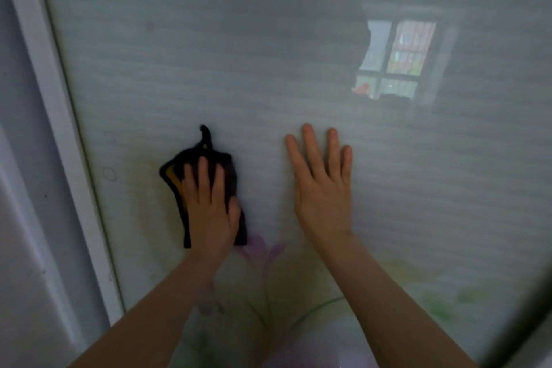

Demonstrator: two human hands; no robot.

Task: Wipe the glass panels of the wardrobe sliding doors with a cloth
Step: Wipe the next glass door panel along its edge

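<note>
The pale frosted glass panel (268, 69) of the wardrobe sliding door fills the view, with a faint purple flower print near its lower middle. My left hand (210, 206) presses a dark cloth (179, 170) with an orange patch flat against the glass, left of centre. A small loop sticks up from the cloth's top edge. My right hand (322, 185) lies flat on the glass to the right of the cloth, fingers spread, holding nothing.
The door's white frame (59, 104) runs diagonally down the left side, with a grey-white surface (24, 218) beyond it. A window reflection (394, 60) shows on the glass at the upper right. A dark curved edge (519, 326) cuts the lower right corner.
</note>
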